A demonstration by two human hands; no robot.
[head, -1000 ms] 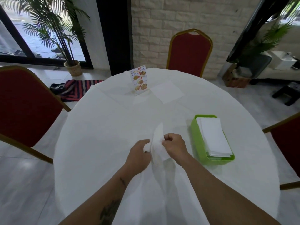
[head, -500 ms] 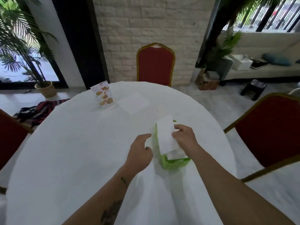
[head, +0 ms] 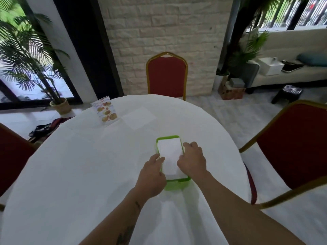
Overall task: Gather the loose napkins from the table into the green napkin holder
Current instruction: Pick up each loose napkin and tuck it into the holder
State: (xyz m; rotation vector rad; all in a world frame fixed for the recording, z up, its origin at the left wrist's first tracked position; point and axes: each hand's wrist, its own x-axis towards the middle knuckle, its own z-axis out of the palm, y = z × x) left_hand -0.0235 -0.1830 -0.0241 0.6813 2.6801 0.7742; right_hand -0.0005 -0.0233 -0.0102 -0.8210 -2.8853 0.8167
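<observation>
Green napkin holder [head: 168, 138]: it is set on the white table [head: 74, 174], right of centre and close to the near edge, directly ahead of the person.

Napkin stack [head: 170, 154]: a flat white pile is seen lying inside the holder, its top sheet nearly filling the green rim.

Left hand [head: 152, 175]: it is laid at the left side of the holder, fingers loosely curled, with the fingertips [head: 160, 159] touching the left edge of the top napkin. Nothing is pinched or lifted by it as far as can be seen.

Right hand [head: 192, 160]: it is placed palm down along the right side of the stack, fingers relaxed and partly spread; the napkin appears to be pressed or squared rather than gripped.

Step in hand: the top sheet is judged to be being settled and aligned in the holder.

Loose napkin [head: 139, 118]: one unfolded white square is left lying flat on the far part of the table, just beside the menu card [head: 104, 111] and well apart from the holder.

Progress: most of the gathering is judged done, with one visible napkin left to be fetched; the nearest strip of the table is hidden by the arms.
</observation>
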